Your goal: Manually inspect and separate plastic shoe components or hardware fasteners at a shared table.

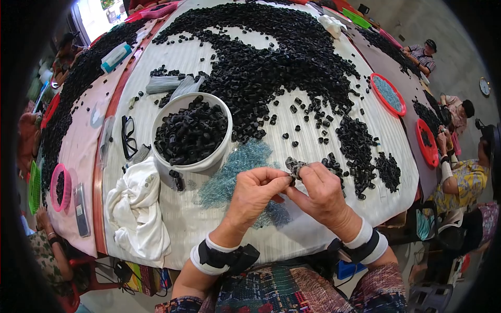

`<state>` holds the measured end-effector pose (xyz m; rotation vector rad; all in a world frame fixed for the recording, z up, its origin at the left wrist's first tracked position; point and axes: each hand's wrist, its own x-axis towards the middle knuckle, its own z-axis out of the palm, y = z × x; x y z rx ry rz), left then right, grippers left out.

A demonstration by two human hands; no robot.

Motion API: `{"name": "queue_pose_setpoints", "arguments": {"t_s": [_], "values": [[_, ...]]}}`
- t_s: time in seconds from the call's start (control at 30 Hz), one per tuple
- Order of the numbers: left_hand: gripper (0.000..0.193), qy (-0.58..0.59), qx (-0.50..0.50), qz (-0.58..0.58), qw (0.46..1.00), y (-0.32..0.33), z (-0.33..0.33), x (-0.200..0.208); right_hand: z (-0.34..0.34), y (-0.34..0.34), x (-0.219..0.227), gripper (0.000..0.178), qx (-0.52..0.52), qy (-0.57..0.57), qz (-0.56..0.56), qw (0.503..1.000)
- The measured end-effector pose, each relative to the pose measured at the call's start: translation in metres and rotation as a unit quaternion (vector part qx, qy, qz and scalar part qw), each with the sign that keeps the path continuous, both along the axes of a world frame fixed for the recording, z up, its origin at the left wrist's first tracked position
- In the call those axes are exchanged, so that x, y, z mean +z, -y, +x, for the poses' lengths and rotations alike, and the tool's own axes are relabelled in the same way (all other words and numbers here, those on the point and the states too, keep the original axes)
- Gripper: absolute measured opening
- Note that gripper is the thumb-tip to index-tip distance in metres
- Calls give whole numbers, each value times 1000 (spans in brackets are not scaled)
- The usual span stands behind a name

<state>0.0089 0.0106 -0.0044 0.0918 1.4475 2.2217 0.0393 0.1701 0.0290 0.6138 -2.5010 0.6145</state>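
1 small black part [291, 181] sits pinched between our left hand [255, 192] and right hand [319, 191], light and stiff, we judge (perhaps slippery), best held by its sides; our right also clasps a greyish bunch [295, 166], near the blue pile [241, 161].

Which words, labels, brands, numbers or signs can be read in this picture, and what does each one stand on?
None can be read.
White-and-teal packet: any print is too small and blurred.
Round wall clock: dial marks too small to read.
Black cylindrical pieces: no lettering can be made out.
White bucket: no lettering shows on its visible side.
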Motion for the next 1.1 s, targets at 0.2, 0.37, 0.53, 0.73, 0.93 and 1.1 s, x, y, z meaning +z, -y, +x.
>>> {"name": "queue_pose_setpoints", "arguments": {"t_s": [0.2, 0.37, 0.53, 0.73, 0.93, 1.1], "values": [[13, 5, -6, 32, 999, 4, -2, -8, 0, 3, -14, 22, 8, -11, -8, 1000], [15, 31, -11, 50, 998, 1, 1, -2, -2, -1, -8, 21, 6, -7, -24, 1000], [16, -11, -59, 19, 998, 2, 0, 1, 0, -2, 1, 22, 22, -7, -4, 1000], [14, -19, -57, 10, 998, 3, 1, 0, 1, -1, 6, 22, 26, -5, 5, 1000], [13, -9, -68, 13, 998, 4, 0, 0, 4, 5, 13, 24, 28, 11, -5, 1000], [17, -3, -55, 35, 998, 1, -2, -4, 1, 6, 19, 28, 63, -8, 12, 998]]}}
